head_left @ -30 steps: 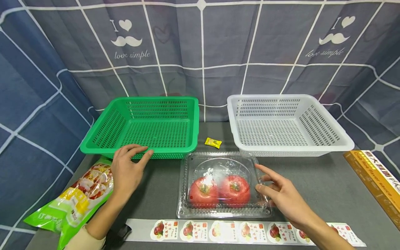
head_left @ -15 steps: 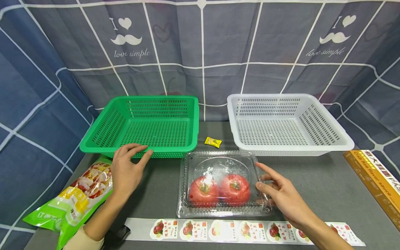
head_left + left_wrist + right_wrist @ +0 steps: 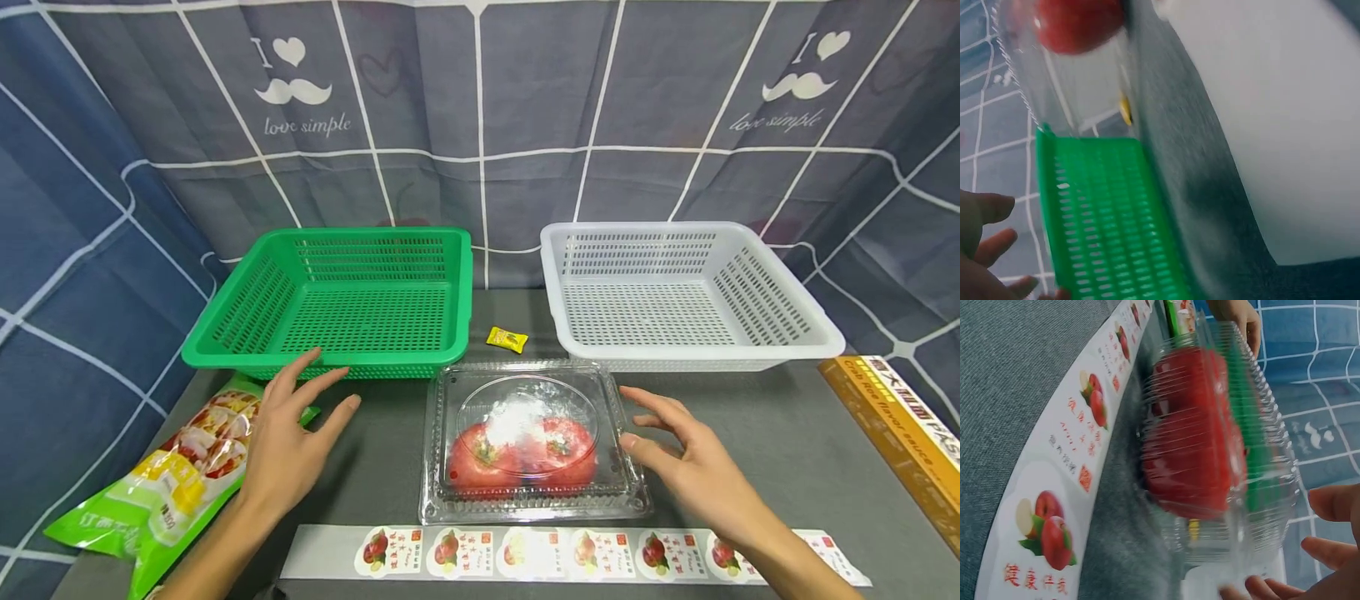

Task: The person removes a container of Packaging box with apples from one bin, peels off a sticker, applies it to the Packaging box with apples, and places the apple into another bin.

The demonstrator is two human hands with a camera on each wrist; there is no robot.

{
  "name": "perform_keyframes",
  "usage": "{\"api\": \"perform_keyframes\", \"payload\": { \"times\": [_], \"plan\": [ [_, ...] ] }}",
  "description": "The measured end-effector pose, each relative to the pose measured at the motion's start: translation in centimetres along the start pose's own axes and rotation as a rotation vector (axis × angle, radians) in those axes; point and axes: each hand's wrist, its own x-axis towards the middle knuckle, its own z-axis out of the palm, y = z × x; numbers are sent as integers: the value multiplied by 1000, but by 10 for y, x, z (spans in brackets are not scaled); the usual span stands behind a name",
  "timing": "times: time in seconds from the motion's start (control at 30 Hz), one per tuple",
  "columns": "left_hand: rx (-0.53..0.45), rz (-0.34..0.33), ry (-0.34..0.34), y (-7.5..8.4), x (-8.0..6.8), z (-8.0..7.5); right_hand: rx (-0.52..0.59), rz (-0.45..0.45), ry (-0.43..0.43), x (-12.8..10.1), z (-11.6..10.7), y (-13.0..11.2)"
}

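Note:
A clear plastic clamshell box (image 3: 528, 442) with two red tomatoes (image 3: 517, 457) inside lies on the grey table; it shows close up in the right wrist view as the box (image 3: 1210, 450). My right hand (image 3: 678, 458) hovers just right of the box, fingers spread and relaxed, holding nothing. My left hand (image 3: 288, 437) hovers to the left of the box, in front of the green basket (image 3: 337, 296), fingers straight, over the edge of a green snack bag (image 3: 161, 479). A strip of fruit stickers (image 3: 570, 552) lies along the table's front.
A white basket (image 3: 675, 292) stands at the back right beside the green one. A small yellow sweet (image 3: 507, 339) lies between them. An orange box (image 3: 900, 433) lies at the right edge. A checked blue curtain (image 3: 480, 125) hangs behind.
My left hand has drawn back from the green basket's rim toward me. My right hand has lifted off the box's right edge and moved slightly right.

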Motion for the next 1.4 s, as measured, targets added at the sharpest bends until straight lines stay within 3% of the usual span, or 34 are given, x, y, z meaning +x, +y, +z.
{"api": "perform_keyframes", "payload": {
  "times": [0.07,0.17,0.3,0.53,0.67,0.73,0.9,1.07,1.17,1.27,1.4],
  "plan": [
    [-22,-9,-27,4,-6,-3,-10,-64,50,-4,0,-4],
    [-35,-43,-121,10,-17,-7,5,-148,109,-9,3,-13],
    [-28,-95,-247,14,-31,-12,91,-239,123,-15,9,-24],
    [-15,-214,-426,13,-45,-18,296,-351,31,-20,34,-36],
    [14,-263,-535,6,-52,-20,368,-378,-67,-19,54,-43],
    [3,-225,-590,-1,-56,-21,404,-393,-127,-18,65,-46],
    [-52,-27,-670,-20,-66,-24,527,-426,-282,-16,91,-57],
    [1,20,-740,-32,-73,-24,625,-374,-474,-17,120,-67],
    [1,43,-722,-36,-76,-24,693,-284,-610,-18,137,-69],
    [-33,80,-682,-41,-79,-24,730,-266,-706,-17,154,-68],
    [-58,112,-675,-47,-80,-24,632,-312,-779,-12,177,-60]
  ]
}}
